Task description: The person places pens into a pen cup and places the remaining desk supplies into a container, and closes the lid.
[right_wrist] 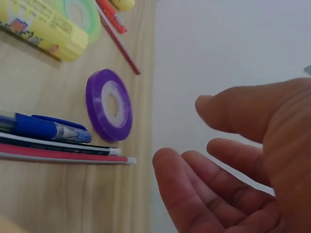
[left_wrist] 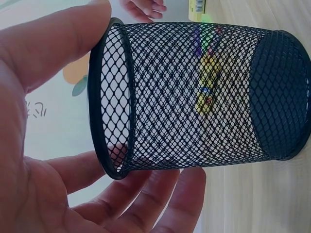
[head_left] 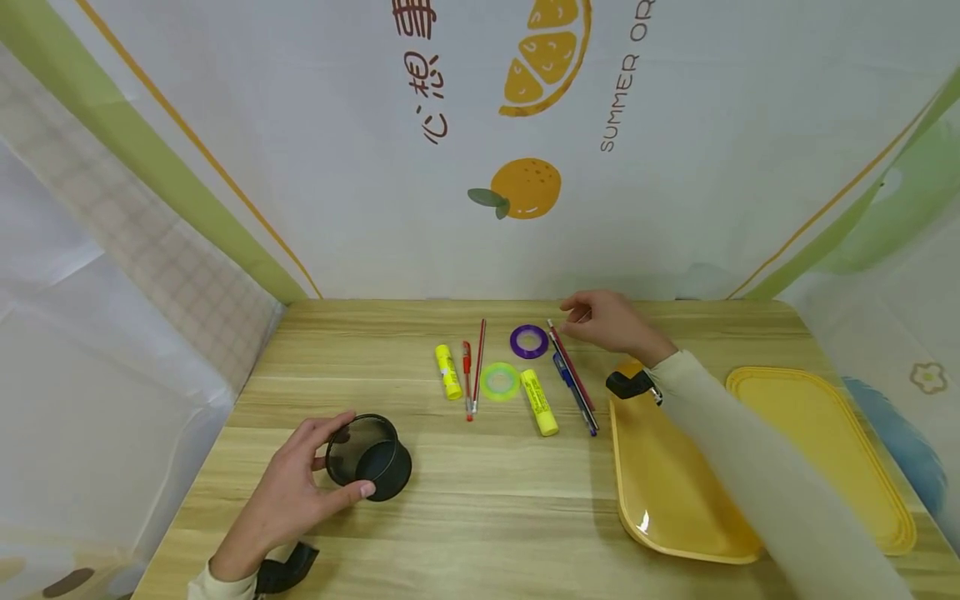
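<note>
My left hand (head_left: 288, 483) grips a black mesh pen holder (left_wrist: 194, 97) by its rim, thumb on one side and fingers on the other. In the head view the pen holder leans over the left part of the table, its mouth tilted toward the hand. My right hand (head_left: 611, 322) hovers with nothing in it near the back edge, fingers loosely bent and thumb apart. Just beside it lie a blue pen (right_wrist: 43, 127), a dark pencil (right_wrist: 73, 145) and a red pencil (right_wrist: 68, 154). A purple tape roll (right_wrist: 109, 105) lies close to their ends.
Mid-table lie two yellow glue sticks (head_left: 448, 372) (head_left: 539, 403), a green tape roll (head_left: 500, 382), a red pen (head_left: 467, 375) and another red pencil (head_left: 478, 367). A yellow box (head_left: 675, 492) stands at right under the right forearm, with a yellow lid (head_left: 825, 458) beside it. Printed cloth hangs behind.
</note>
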Demonstrator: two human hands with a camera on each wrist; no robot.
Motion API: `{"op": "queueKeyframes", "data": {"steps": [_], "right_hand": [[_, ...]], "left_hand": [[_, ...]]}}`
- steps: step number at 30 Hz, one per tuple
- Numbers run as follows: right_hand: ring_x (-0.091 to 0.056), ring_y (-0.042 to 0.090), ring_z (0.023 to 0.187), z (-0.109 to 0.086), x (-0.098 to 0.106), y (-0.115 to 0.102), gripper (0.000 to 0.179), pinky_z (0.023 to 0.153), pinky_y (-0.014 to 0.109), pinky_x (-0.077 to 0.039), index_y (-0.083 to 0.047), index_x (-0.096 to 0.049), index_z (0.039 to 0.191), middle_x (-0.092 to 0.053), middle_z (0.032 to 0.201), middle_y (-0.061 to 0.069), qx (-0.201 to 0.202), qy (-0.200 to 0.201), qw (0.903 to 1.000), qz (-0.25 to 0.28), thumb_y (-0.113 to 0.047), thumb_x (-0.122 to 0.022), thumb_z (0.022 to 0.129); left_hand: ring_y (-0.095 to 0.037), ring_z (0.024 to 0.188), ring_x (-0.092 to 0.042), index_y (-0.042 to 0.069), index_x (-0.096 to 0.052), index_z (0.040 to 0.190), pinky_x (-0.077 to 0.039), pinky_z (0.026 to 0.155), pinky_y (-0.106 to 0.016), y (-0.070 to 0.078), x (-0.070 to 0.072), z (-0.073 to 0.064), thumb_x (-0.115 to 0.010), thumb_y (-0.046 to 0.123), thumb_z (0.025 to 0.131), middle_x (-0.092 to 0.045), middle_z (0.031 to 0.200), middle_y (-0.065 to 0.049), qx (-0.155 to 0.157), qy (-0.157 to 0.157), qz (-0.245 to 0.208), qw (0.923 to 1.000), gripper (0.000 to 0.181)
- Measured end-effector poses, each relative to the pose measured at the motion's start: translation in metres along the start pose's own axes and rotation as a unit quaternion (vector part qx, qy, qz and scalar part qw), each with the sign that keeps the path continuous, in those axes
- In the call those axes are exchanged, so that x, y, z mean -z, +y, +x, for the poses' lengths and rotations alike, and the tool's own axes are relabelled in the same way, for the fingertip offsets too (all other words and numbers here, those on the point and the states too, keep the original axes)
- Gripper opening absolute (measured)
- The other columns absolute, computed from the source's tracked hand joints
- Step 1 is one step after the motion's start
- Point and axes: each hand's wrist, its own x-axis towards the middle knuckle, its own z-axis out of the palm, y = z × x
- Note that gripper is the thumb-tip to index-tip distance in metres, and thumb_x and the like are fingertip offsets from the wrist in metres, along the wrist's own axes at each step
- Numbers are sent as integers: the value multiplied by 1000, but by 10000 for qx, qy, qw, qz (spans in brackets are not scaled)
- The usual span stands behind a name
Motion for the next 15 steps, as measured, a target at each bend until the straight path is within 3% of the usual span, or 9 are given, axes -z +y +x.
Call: {"op": "queueKeyframes", "data": {"steps": [7, 15], "right_hand": [[-71, 32, 105, 25, -17, 10, 46, 92, 48, -59, 3, -68, 133, -76, 115, 17, -275, -26, 9996, -86, -25, -75, 98], [-70, 38, 113, 37, -30, 17, 43, 96, 50, -59, 6, -69, 130, -74, 124, 23, -758, -17, 9970, -160, -24, -73, 98]], "left_hand": [[-28, 122, -59, 18, -55, 152, -62, 83, -31, -2, 0, -1, -96, 42, 77, -58, 135, -10, 46, 10, -84, 10000, 88], [-22, 120, -58, 22, -55, 152, -62, 82, -28, -1, 0, -3, -96, 39, 78, -59, 133, -9, 65, 101, -219, 9997, 86]]}}
